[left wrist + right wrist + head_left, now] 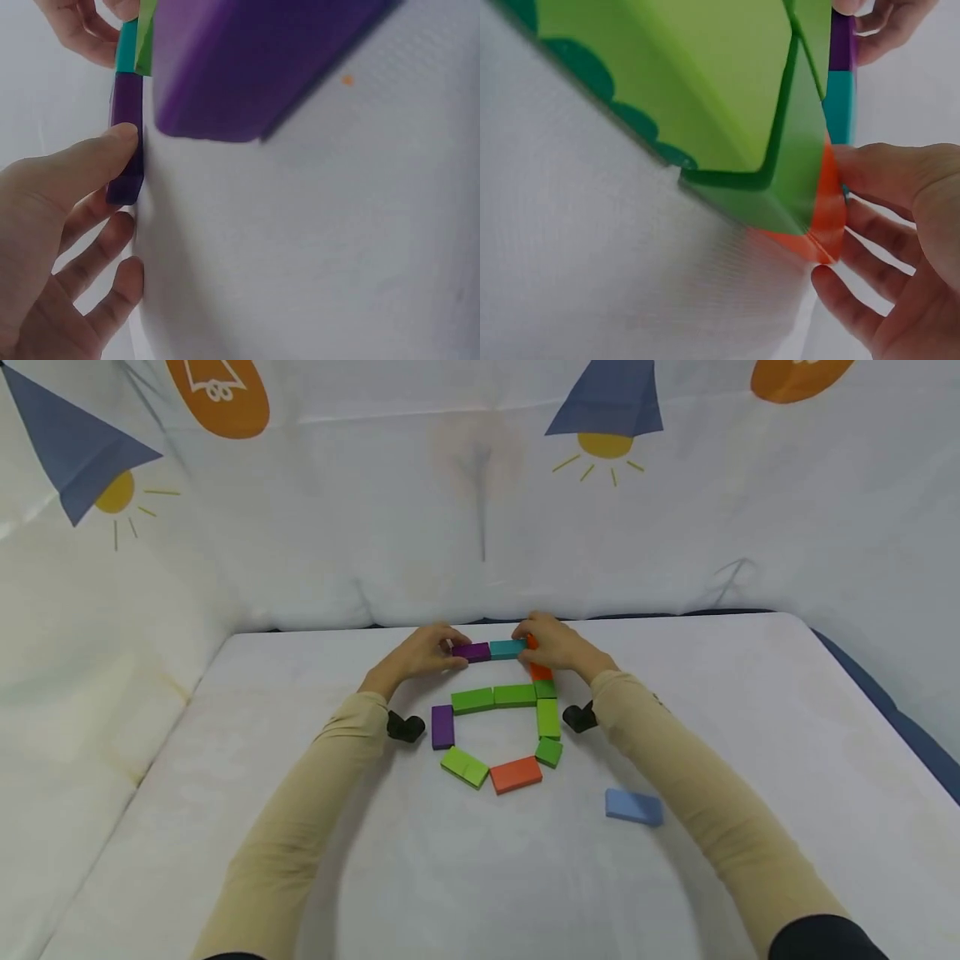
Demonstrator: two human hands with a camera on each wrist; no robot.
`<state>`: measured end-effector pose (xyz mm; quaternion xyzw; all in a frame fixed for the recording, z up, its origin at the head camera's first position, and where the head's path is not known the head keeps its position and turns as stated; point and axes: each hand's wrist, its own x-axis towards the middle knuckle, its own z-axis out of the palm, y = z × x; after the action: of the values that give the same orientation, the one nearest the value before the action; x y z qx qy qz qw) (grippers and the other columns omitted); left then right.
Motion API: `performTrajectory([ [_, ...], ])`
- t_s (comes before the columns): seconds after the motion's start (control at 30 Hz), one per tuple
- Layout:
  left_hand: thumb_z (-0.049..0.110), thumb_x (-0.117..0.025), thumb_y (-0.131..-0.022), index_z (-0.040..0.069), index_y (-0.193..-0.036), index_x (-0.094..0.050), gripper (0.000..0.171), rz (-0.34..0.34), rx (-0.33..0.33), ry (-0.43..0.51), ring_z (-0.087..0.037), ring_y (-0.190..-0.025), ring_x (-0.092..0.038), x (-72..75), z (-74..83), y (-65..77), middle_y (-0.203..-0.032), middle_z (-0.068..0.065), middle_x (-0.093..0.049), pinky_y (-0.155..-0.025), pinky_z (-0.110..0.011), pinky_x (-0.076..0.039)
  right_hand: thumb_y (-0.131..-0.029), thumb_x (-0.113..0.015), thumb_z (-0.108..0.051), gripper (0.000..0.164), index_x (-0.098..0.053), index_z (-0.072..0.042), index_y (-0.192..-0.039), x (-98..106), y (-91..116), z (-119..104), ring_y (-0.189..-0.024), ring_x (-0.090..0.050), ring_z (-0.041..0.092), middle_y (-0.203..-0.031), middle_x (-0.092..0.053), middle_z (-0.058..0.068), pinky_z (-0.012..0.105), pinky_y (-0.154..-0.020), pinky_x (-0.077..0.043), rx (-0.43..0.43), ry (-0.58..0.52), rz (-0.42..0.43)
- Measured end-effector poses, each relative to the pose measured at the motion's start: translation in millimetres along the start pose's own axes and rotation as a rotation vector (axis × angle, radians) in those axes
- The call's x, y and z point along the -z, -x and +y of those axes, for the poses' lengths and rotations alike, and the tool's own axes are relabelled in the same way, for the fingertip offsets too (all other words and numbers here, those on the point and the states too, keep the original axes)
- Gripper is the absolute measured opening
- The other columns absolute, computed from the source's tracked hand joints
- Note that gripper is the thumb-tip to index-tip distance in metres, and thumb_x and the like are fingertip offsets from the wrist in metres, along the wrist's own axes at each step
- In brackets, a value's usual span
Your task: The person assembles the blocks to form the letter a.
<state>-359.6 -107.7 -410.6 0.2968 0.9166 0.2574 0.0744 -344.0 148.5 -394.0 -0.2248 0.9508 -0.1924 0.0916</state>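
My left hand (417, 655) pinches a purple block (471, 652) at its outer end, the thumb on the near face; the left wrist view shows this grip on the purple block (126, 112). A teal block (507, 649) sits end to end with it. My right hand (558, 647) holds the teal block's right end between thumb and fingers, right against an upright-running orange block (540, 672). In the right wrist view the thumb covers where teal block (840, 105) and orange block (826, 195) meet. Part of the orange block is hidden under the hand.
Nearer, a ring of blocks includes green blocks (514, 696), a second purple block (442, 727), a lime block (465, 767) and a red-orange block (516, 775). A loose blue block (634, 807) lies by the right forearm. White cloth (420, 552) hangs behind the white table (480, 877).
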Motion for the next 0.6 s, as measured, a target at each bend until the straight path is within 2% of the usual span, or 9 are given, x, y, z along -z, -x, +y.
performTrajectory([
  [0.3,0.025,-0.066,-0.089,0.01,-0.128,-0.059,0.042,-0.006,0.033,-0.011,-0.024,-0.101,-0.053,-1.3,-1.8,-5.5,-0.112,-0.011,-0.054,-0.087,-0.038,-0.045,-0.09,-0.059,-0.016,0.038,-0.057,-0.003,-0.126,0.5,-1.6,0.6,-0.112,-0.047,0.029,-0.123,-0.052,0.015,0.046,-0.102,-0.04,0.001,-0.05,0.019],
  [0.6,0.024,-0.068,-0.087,0.006,-0.124,-0.061,0.041,0.041,0.021,-0.025,-0.025,-0.096,-0.056,-2.2,-3.3,-9.2,-0.112,-0.014,-0.057,-0.083,-0.037,-0.047,-0.092,-0.058,-0.02,0.041,-0.053,-0.004,-0.13,0.2,-7.6,2.8,-0.116,-0.047,0.03,-0.127,-0.049,0.016,0.047,-0.104,-0.038,-0.045,-0.055,0.018],
])
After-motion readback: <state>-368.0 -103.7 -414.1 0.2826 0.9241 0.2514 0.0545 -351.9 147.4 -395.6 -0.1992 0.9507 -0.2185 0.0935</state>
